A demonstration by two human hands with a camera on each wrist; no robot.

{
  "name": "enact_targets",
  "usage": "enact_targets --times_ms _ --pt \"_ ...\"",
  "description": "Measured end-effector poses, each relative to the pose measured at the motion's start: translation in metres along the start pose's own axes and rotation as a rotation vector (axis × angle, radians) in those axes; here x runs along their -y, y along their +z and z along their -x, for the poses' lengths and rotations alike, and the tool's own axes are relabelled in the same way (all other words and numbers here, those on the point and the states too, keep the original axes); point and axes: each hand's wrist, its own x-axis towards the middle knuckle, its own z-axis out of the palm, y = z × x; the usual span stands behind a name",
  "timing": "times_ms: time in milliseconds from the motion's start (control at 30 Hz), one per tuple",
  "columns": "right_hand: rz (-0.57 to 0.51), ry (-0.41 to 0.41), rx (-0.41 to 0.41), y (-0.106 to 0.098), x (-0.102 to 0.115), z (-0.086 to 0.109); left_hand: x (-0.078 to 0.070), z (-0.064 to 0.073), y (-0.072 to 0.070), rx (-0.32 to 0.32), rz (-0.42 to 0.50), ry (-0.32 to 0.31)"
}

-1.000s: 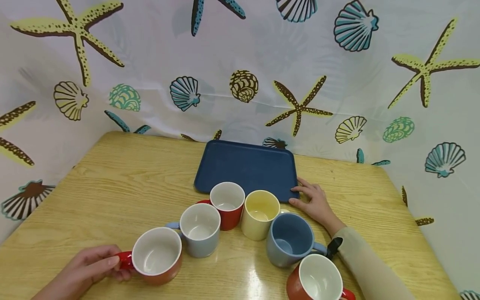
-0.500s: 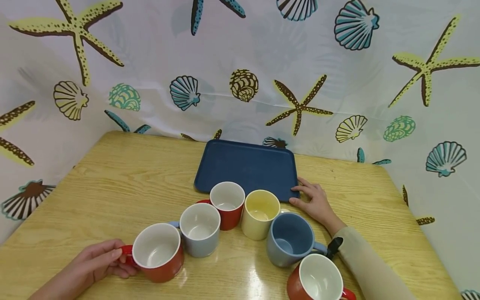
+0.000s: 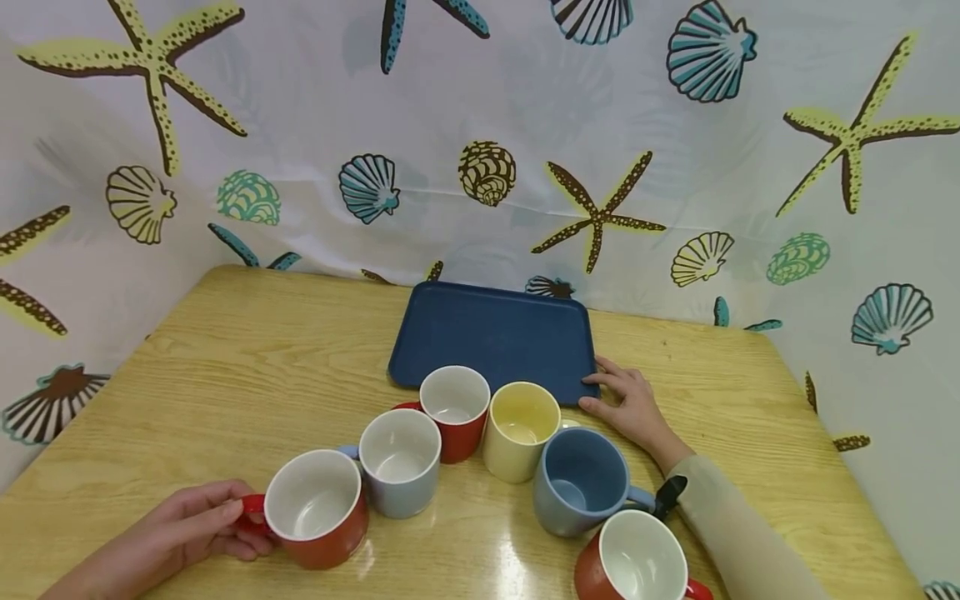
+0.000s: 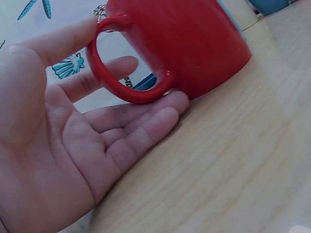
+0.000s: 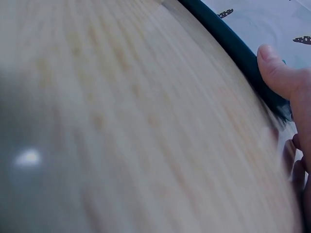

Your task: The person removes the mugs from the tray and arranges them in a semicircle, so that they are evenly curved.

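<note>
My left hand [image 3: 197, 527] holds a red mug [image 4: 180, 43] by its handle, the thumb on the handle's upper part and the other fingers behind and below it. The mug stands upright on the table, white inside, at the left end of a curved row of mugs. Beside it is a light blue mug [image 3: 405, 492], then a red mug [image 3: 461, 435]. My right hand [image 3: 628, 407] grips the near right corner of a dark blue tray [image 3: 491, 333], thumb at the front edge. In the right wrist view the thumb [image 5: 274, 73] lies over the tray's rim; the other fingers are partly hidden.
Farther along the row stand a yellow mug [image 3: 513, 454], a blue mug [image 3: 562, 512] and another red mug [image 3: 592, 573], close to my right forearm [image 3: 738, 525]. Mug handles point outward. A shell-patterned cloth [image 3: 300, 108] hangs behind the wooden table [image 3: 262, 358].
The red mug in my left hand has shifted slightly from its position a second ago and now stands level. My right hand and the other mugs stay in place.
</note>
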Motion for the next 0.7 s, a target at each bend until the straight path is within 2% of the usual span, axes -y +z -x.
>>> enact_targets --times_ms 200,267,400,500,700 --pt "0.002 -0.003 0.005 -0.003 0.000 -0.003 -0.019 0.002 -0.010 -0.187 -0.235 -0.206" --pt "-0.006 0.009 0.020 -0.006 -0.001 -0.002 -0.024 -0.001 -0.015 -0.231 -0.284 -0.239" --pt "-0.037 0.040 0.074 -0.013 0.001 0.000 -0.035 -0.012 -0.020 -0.337 -0.440 -0.223" --pt "-0.043 0.050 0.117 -0.021 0.005 0.002 -0.045 -0.024 -0.018 -0.451 -0.615 -0.165" --pt "-0.021 0.048 0.159 -0.046 0.021 0.008 -0.065 -0.049 -0.014 -0.650 -1.019 -0.123"
